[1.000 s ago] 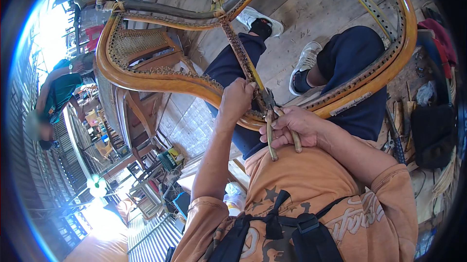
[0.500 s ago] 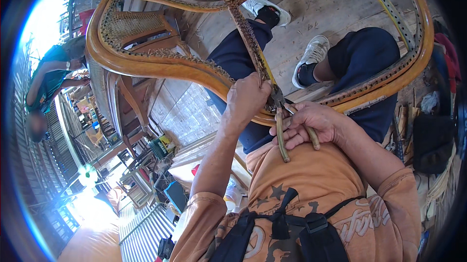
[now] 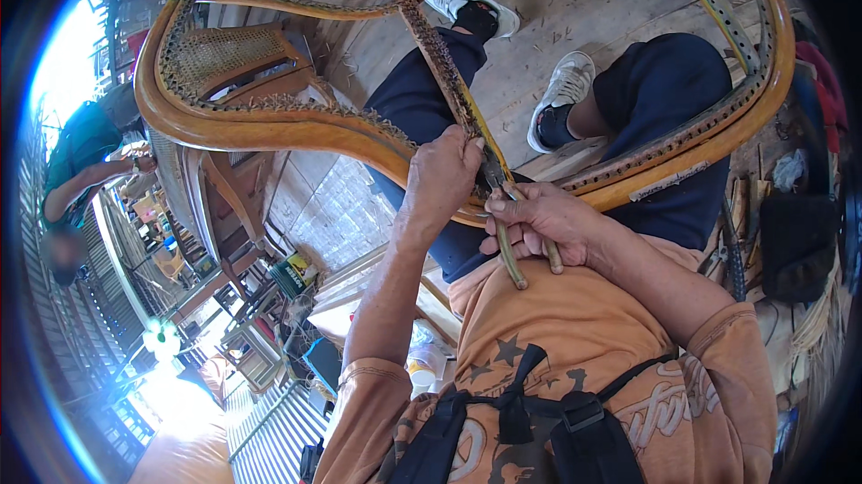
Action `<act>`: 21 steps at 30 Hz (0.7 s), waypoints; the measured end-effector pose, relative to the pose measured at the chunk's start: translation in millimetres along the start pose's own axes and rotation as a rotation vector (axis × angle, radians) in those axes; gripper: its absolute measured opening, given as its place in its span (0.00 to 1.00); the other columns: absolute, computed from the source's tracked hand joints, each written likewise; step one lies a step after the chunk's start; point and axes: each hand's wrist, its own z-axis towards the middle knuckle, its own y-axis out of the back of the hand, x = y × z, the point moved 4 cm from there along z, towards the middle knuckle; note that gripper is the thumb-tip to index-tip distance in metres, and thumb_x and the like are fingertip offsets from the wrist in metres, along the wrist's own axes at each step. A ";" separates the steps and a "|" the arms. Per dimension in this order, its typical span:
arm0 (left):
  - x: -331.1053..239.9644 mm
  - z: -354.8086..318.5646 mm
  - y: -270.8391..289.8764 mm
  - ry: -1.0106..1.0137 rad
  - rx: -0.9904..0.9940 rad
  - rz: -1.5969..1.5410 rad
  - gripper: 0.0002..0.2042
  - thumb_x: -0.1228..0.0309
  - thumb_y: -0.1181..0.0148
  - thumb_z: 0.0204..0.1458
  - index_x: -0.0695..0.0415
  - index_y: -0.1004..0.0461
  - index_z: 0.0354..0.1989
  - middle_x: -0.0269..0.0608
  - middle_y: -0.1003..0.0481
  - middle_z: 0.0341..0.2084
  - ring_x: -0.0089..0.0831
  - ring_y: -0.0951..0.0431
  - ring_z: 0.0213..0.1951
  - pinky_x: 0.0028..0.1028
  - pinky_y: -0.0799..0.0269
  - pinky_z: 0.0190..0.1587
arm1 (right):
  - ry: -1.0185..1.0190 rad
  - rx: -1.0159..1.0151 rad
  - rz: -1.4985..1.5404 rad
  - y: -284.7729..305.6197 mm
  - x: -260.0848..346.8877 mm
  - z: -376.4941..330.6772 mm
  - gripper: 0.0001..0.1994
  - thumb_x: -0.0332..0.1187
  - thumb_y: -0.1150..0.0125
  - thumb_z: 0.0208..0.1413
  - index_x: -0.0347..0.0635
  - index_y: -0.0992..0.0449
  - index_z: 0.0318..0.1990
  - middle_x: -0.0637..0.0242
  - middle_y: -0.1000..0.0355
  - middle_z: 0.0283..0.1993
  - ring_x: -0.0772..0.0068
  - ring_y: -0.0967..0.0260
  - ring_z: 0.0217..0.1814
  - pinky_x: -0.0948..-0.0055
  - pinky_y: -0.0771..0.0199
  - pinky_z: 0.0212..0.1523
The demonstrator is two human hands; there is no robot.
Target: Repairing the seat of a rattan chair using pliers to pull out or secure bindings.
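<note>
A curved wooden chair frame [image 3: 269, 127] lies across my lap, its inner edges lined with holes and stubby cane ends. My left hand [image 3: 442, 170] is closed on the near end of its middle bar [image 3: 437, 62]. In my right hand [image 3: 552, 222] are pliers [image 3: 509, 255] with worn, sleeve-covered handles, gripped with the fingers curled round them. Their jaws rest against the middle bar, right beside my left fingertips. What exactly the jaws bite on is too small to make out.
At the left stands a chair with a woven cane panel [image 3: 224, 57]; a person in a green shirt [image 3: 76, 152] works beside it. A green tin [image 3: 294, 275] and white tub [image 3: 424, 365] are on my left. A black bag [image 3: 795, 246] lies at right, near wood pieces.
The plier handles have come closer together in my right hand. Both hands and the frame sit slightly further left in view. The other person's arms have shifted.
</note>
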 end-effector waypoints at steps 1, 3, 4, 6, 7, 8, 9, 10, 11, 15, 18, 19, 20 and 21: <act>-0.8 -1.9 0.2 -0.027 -0.007 0.022 0.13 0.64 0.48 0.56 0.64 0.32 0.29 0.63 0.27 0.24 0.60 0.26 0.33 0.50 0.32 0.36 | 0.015 -0.039 -0.021 -2.7 -0.1 -2.3 0.06 0.31 0.48 0.62 0.39 0.36 0.41 0.62 0.29 0.33 0.68 0.24 0.29 0.77 0.22 0.23; 0.7 -1.7 -1.2 -0.032 -0.009 -0.001 0.13 0.64 0.47 0.56 0.64 0.32 0.29 0.62 0.28 0.23 0.60 0.26 0.32 0.47 0.32 0.35 | 0.047 -0.078 -0.132 -2.4 -1.3 1.6 0.05 0.30 0.49 0.62 0.40 0.36 0.39 0.63 0.30 0.31 0.70 0.26 0.26 0.77 0.24 0.20; 1.6 -0.5 -0.8 -0.037 -0.015 -0.019 0.14 0.64 0.46 0.56 0.65 0.32 0.30 0.61 0.28 0.23 0.59 0.26 0.31 0.44 0.33 0.33 | 0.082 -0.111 -0.244 -2.4 0.2 3.9 0.05 0.30 0.50 0.62 0.40 0.37 0.37 0.64 0.31 0.29 0.72 0.27 0.23 0.78 0.26 0.18; 5.8 -0.2 -4.3 -0.073 -0.017 -0.011 0.13 0.65 0.47 0.56 0.64 0.32 0.31 0.62 0.27 0.23 0.60 0.26 0.32 0.48 0.32 0.35 | 0.074 -0.159 -0.354 -5.0 -0.2 5.2 0.05 0.29 0.50 0.62 0.40 0.37 0.36 0.65 0.31 0.27 0.73 0.29 0.22 0.78 0.28 0.17; 6.2 0.0 -6.1 -0.108 -0.016 0.000 0.11 0.66 0.48 0.57 0.64 0.32 0.31 0.63 0.27 0.24 0.61 0.26 0.34 0.51 0.32 0.36 | 0.065 -0.206 -0.460 -4.9 0.0 5.5 0.04 0.28 0.51 0.62 0.39 0.37 0.35 0.65 0.32 0.26 0.74 0.30 0.21 0.78 0.29 0.16; 6.3 0.3 -5.7 -0.113 -0.023 -0.007 0.11 0.66 0.48 0.57 0.64 0.32 0.31 0.63 0.27 0.24 0.61 0.26 0.34 0.51 0.32 0.36 | 0.069 -0.212 -0.468 -6.3 -0.8 6.2 0.04 0.28 0.51 0.62 0.39 0.37 0.35 0.65 0.32 0.26 0.74 0.30 0.21 0.78 0.29 0.16; 7.3 0.6 -5.7 -0.096 -0.017 -0.005 0.12 0.65 0.48 0.57 0.64 0.32 0.32 0.62 0.27 0.25 0.60 0.26 0.35 0.49 0.32 0.36 | 0.079 -0.242 -0.495 -6.8 -1.7 6.8 0.04 0.28 0.51 0.62 0.39 0.37 0.35 0.65 0.32 0.25 0.75 0.31 0.20 0.78 0.31 0.15; 9.0 -0.8 -6.9 -0.076 -0.009 -0.003 0.12 0.65 0.48 0.57 0.64 0.31 0.33 0.62 0.27 0.26 0.60 0.26 0.36 0.48 0.33 0.36 | 0.085 -0.271 -0.521 -6.8 -3.8 6.6 0.04 0.28 0.52 0.62 0.39 0.37 0.35 0.65 0.32 0.25 0.75 0.31 0.19 0.78 0.32 0.15; 9.1 -1.3 -6.7 -0.077 -0.013 -0.012 0.12 0.65 0.48 0.57 0.64 0.31 0.33 0.62 0.27 0.26 0.60 0.26 0.36 0.48 0.33 0.36 | 0.085 -0.277 -0.529 -7.5 -4.9 6.5 0.04 0.28 0.52 0.62 0.39 0.37 0.35 0.65 0.32 0.25 0.75 0.31 0.19 0.78 0.32 0.15; 14.1 0.5 -8.6 -0.121 -0.002 -0.037 0.12 0.65 0.49 0.57 0.64 0.31 0.34 0.63 0.27 0.27 0.60 0.26 0.37 0.49 0.33 0.38 | 0.154 -0.316 -0.605 -10.9 -6.7 5.2 0.07 0.30 0.52 0.61 0.37 0.35 0.32 0.63 0.31 0.22 0.76 0.34 0.16 0.77 0.35 0.12; 13.8 2.2 -8.1 -0.133 0.022 -0.071 0.12 0.65 0.49 0.57 0.64 0.31 0.35 0.63 0.27 0.27 0.61 0.27 0.37 0.49 0.33 0.38 | 0.224 -0.314 -0.593 -11.3 -7.7 3.4 0.08 0.31 0.52 0.61 0.36 0.34 0.31 0.61 0.30 0.20 0.75 0.34 0.14 0.76 0.37 0.10; 12.9 2.6 -7.7 -0.122 0.057 -0.071 0.12 0.65 0.49 0.57 0.64 0.30 0.35 0.63 0.27 0.27 0.61 0.27 0.37 0.49 0.33 0.38 | 0.250 -0.302 -0.578 -12.0 -8.0 3.2 0.08 0.30 0.52 0.61 0.36 0.34 0.31 0.62 0.30 0.22 0.76 0.33 0.15 0.76 0.36 0.11; 12.3 3.6 -5.9 -0.119 0.054 -0.075 0.12 0.65 0.49 0.57 0.64 0.30 0.35 0.63 0.27 0.27 0.61 0.27 0.37 0.49 0.33 0.38 | 0.246 -0.302 -0.583 -12.3 -9.6 3.3 0.08 0.30 0.52 0.61 0.36 0.34 0.31 0.62 0.30 0.22 0.76 0.33 0.15 0.76 0.36 0.11; 11.2 4.8 -5.3 -0.132 0.078 -0.079 0.12 0.65 0.49 0.57 0.64 0.30 0.35 0.63 0.27 0.28 0.61 0.27 0.37 0.49 0.33 0.38 | 0.286 -0.293 -0.537 -12.7 -9.9 3.2 0.07 0.30 0.52 0.61 0.37 0.35 0.32 0.63 0.30 0.23 0.76 0.32 0.17 0.77 0.35 0.12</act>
